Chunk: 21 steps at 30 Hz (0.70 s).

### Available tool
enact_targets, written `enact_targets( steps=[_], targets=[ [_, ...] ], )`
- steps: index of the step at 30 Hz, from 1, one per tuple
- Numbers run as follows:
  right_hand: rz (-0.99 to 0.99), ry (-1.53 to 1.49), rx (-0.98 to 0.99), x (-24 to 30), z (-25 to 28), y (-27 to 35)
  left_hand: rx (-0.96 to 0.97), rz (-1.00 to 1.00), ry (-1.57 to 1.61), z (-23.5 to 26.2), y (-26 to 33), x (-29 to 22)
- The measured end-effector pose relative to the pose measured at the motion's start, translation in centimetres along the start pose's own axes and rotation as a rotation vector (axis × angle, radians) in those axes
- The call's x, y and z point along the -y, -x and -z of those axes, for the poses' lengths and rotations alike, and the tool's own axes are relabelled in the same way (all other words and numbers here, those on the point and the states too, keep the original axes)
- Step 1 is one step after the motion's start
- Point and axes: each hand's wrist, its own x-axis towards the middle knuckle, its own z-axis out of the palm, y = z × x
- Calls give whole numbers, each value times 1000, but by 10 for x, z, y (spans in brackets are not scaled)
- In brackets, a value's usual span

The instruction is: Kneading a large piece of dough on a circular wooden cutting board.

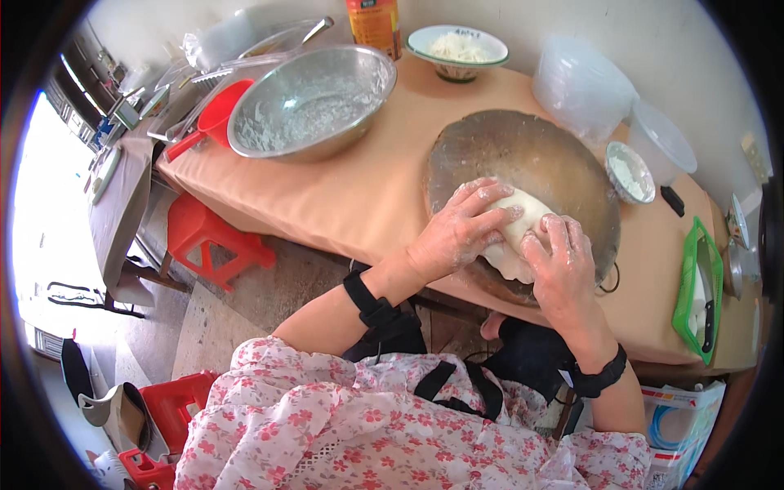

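A thick lump of white dough (pixel 525 214) lies on the near part of a round wooden board (pixel 531 151). My left hand (pixel 467 224) grips its left side, the fingers curled over the top and dusted with flour. From the right, my right hand (pixel 563 261) presses on the dough with bent fingers. A flap of dough hangs below, between the two hands, toward the board's near edge. Right of the board sits a small bowl of white flour (pixel 629 171). The undersides of both hands are hidden.
At the left stand a flour-smeared metal basin (pixel 314 102) and a red ladle (pixel 214 116). A bowl of white shreds (pixel 457 49) is at the back. Stacked clear plastic containers (pixel 581 86) are at the back right; a green basket (pixel 700 286) holds a knife. A red stool (pixel 208 241) stands below.
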Motion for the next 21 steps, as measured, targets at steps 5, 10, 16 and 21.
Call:
enact_targets(
  steps=[5, 10, 16, 21],
  targets=[
    [-90, -149, -26, -14, -12, 4, 34, 69, -30, -5, -7, 1],
    [-115, -104, -92, -9, -12, 16, 15, 58, -84, -7, -3, -4],
    [-223, -273, -21, -12, 10, 16, 43, 177, -12, 10, -16, -18],
    [-235, -447, -108, -11, 45, 17, -125, 78, -51, 55, -27, -27]
  ],
)
